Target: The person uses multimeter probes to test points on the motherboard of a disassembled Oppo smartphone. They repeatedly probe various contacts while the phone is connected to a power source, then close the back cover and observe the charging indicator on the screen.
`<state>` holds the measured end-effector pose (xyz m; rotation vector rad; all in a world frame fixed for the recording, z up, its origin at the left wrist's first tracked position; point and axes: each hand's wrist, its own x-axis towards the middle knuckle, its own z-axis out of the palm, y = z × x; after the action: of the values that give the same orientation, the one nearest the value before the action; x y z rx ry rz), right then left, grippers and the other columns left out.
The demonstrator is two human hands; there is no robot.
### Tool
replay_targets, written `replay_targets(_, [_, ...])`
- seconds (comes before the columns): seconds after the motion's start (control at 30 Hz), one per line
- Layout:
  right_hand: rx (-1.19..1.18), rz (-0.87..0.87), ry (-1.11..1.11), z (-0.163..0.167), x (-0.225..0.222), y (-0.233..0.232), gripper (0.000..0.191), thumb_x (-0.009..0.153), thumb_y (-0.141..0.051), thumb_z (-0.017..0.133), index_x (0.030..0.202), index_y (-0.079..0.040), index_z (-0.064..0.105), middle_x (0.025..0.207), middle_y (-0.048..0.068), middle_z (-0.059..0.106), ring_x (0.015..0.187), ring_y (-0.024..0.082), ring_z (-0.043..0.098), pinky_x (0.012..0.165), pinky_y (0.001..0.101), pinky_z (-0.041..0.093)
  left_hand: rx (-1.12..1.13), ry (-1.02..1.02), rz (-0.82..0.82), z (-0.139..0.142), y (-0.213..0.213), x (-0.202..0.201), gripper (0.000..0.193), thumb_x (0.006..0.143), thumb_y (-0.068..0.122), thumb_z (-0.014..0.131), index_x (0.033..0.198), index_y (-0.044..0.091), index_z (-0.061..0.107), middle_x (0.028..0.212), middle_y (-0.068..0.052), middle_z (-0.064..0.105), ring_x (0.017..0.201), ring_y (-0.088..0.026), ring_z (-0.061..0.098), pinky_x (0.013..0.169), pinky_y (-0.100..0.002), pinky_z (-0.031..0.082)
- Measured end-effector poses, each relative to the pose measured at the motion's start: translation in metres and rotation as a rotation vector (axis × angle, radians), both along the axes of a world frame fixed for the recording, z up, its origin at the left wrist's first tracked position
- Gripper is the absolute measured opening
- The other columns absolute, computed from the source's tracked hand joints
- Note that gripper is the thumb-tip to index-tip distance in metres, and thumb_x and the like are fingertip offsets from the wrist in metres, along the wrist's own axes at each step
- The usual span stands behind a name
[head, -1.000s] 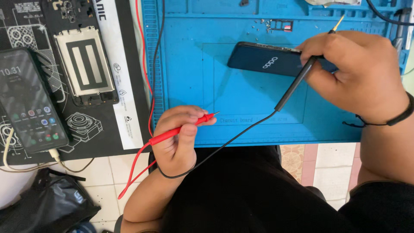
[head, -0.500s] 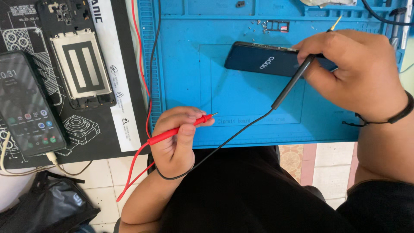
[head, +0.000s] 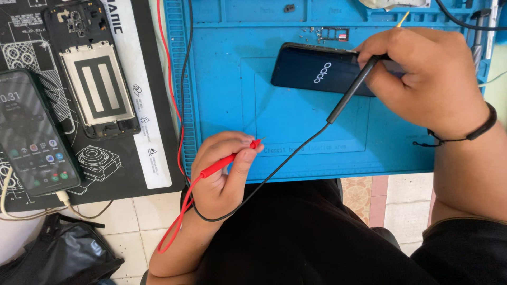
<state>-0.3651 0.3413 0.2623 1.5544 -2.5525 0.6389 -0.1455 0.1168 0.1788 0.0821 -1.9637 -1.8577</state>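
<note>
Far left, a lit phone (head: 33, 134) lies on the black mat (head: 153, 105) beside an opened phone back (head: 94, 79). My left hand (head: 222, 169) pinches the red probe (head: 229, 158) in curled fingers at the blue mat's (head: 222, 68) near edge. My right hand (head: 422, 79) grips the black probe (head: 351, 89) over the dark phone (head: 311, 68) lying on the blue mat.
</note>
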Motion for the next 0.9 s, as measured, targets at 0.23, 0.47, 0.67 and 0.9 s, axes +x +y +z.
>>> replay_targets(0.23, [-0.016, -0.009, -0.008, -0.0024, -0.0012, 0.0014, 0.012, 0.096, 0.005, 0.075, 0.102, 0.000, 0.067, 0.096, 0.013, 0.073, 0.084, 0.025, 0.073, 0.070, 0.0280, 0.055, -0.088, -0.044, 0.026, 0.0056, 0.0013, -0.0030, 0.011, 0.103, -0.001, 0.068, 0.112, 0.000, 0.062, 0.114, -0.016, 0.066, 0.098, -0.023, 0.075, 0.087, -0.031, 0.066])
replay_targets(0.47, [0.011, -0.041, -0.008, -0.0028, -0.0020, 0.0006, 0.015, 0.091, 0.007, 0.076, 0.102, 0.000, 0.069, 0.091, 0.013, 0.072, 0.073, 0.024, 0.069, 0.061, 0.0294, 0.051, -0.173, -0.063, 0.053, 0.0071, 0.0038, -0.0041, 0.013, 0.100, 0.001, 0.072, 0.110, 0.002, 0.064, 0.111, -0.014, 0.069, 0.100, -0.023, 0.073, 0.088, -0.030, 0.061])
replay_targets(0.67, [0.006, -0.060, -0.028, -0.0024, -0.0010, 0.0019, 0.017, 0.091, 0.007, 0.076, 0.105, -0.001, 0.069, 0.094, 0.013, 0.072, 0.073, 0.022, 0.068, 0.063, 0.0290, 0.051, -0.179, -0.056, 0.030, 0.0065, 0.0036, -0.0045, 0.014, 0.100, 0.002, 0.073, 0.112, 0.002, 0.065, 0.111, -0.013, 0.070, 0.102, -0.024, 0.073, 0.090, -0.031, 0.060])
replay_targets(0.9, [-0.007, -0.043, -0.018, -0.0022, -0.0008, 0.0023, 0.014, 0.094, 0.006, 0.075, 0.103, -0.001, 0.068, 0.094, 0.012, 0.072, 0.078, 0.021, 0.069, 0.068, 0.0278, 0.052, -0.178, -0.067, 0.022, 0.0068, 0.0039, -0.0046, 0.014, 0.100, 0.002, 0.073, 0.111, 0.002, 0.065, 0.111, -0.013, 0.070, 0.101, -0.023, 0.073, 0.089, -0.030, 0.060])
